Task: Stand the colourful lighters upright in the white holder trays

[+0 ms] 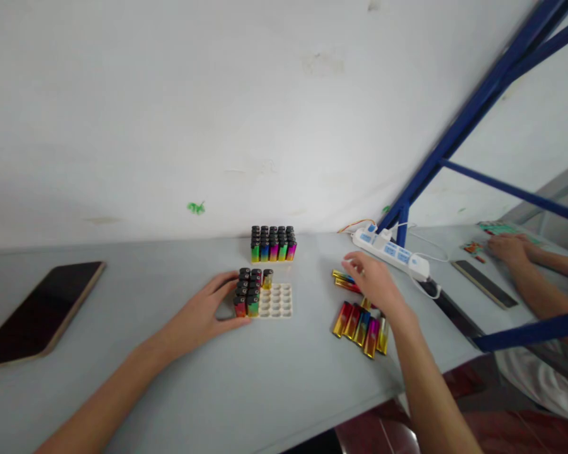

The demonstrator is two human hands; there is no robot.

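My left hand [208, 306] curls round the left end of a white tray [288, 309] with small hollows, fingers behind and thumb along the front edge. Black-topped lighters [247, 293] stand upright in the tray's left columns, and a single yellow lighter [267, 280] stands at the back of the following column. My right hand [372, 277] is over loose, shiny lighters, its thumb and fingers apart, with nothing visible between them. Beneath and left of it lie a few lighters [344, 284]. Nearer me, several red, blue, pink and gold lighters [361, 328] lie side by side.
A block of upright lighters [273, 244] stands near the wall. A phone-like dark slab [45, 309] lies far left. At right are a white power strip [392, 252] with cables and a blue metal frame [447, 142]. Beyond it, another person's hands [508, 247] rest on the table.
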